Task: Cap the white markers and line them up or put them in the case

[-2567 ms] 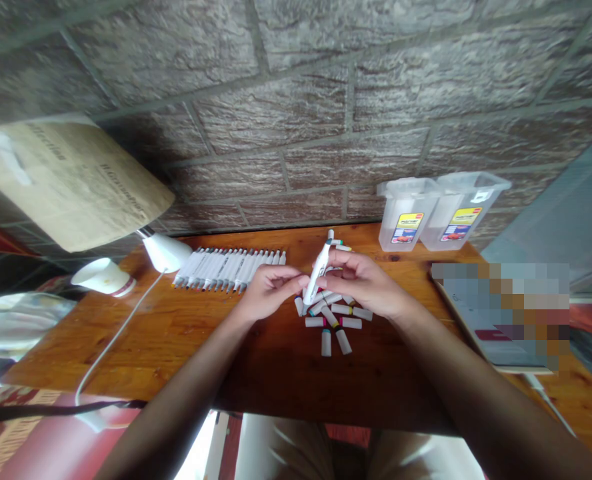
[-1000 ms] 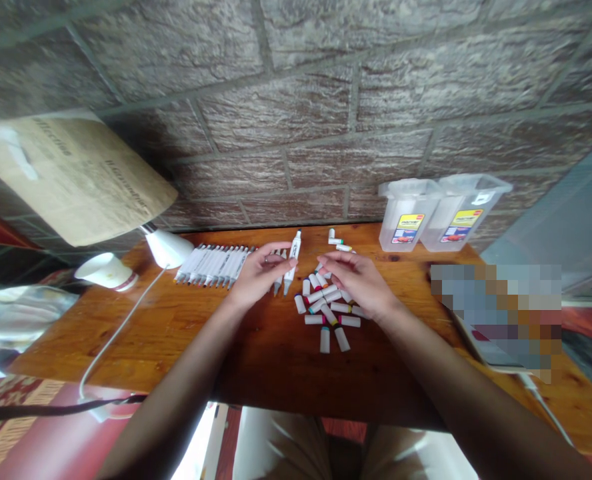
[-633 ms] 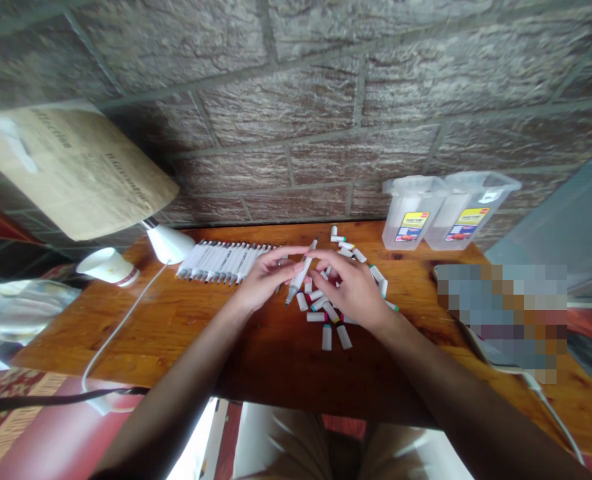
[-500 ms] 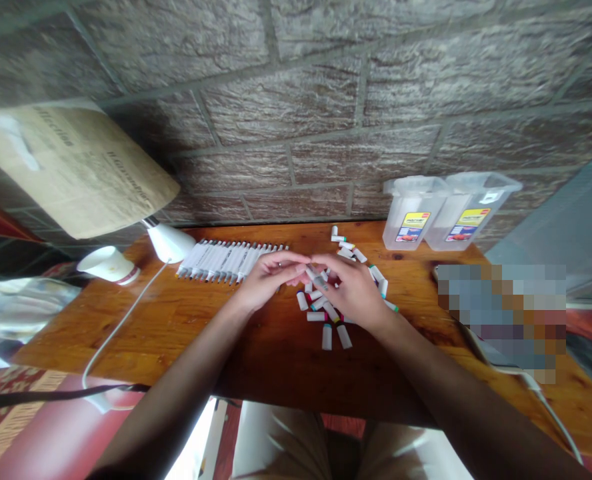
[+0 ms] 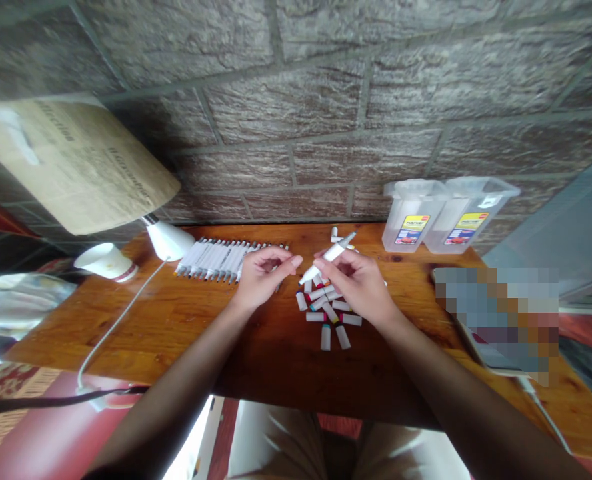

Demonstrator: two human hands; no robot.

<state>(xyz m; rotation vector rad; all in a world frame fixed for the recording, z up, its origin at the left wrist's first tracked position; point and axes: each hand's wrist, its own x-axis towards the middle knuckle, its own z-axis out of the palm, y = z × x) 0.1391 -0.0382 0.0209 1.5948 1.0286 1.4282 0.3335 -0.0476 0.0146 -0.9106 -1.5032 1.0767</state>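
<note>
My right hand [image 5: 359,283] is closed on a white marker [image 5: 329,255], which it holds tilted, one end up to the right and the other down to the left. My left hand [image 5: 263,272] hovers just left of the marker's lower end. Its fingers are curled and its fingertips are close to that end; I cannot see anything in them. Below both hands, several loose white marker caps [image 5: 329,317] with coloured ends lie in a pile on the wooden table [image 5: 201,333]. A neat row of several white markers [image 5: 221,259] lies to the left of my left hand.
Two clear plastic containers [image 5: 410,215] [image 5: 469,213] stand against the brick wall at the back right. A white lamp [image 5: 166,240] with its cable [image 5: 119,320], a paper cup [image 5: 103,261] and a cardboard sheet [image 5: 76,167] are at the left. A blurred flat item [image 5: 496,317] lies at the right.
My left hand laid a marker beside the row, then both hands met over the caps. Now my right hand has lifted a marker and my left hand has drawn slightly away.
</note>
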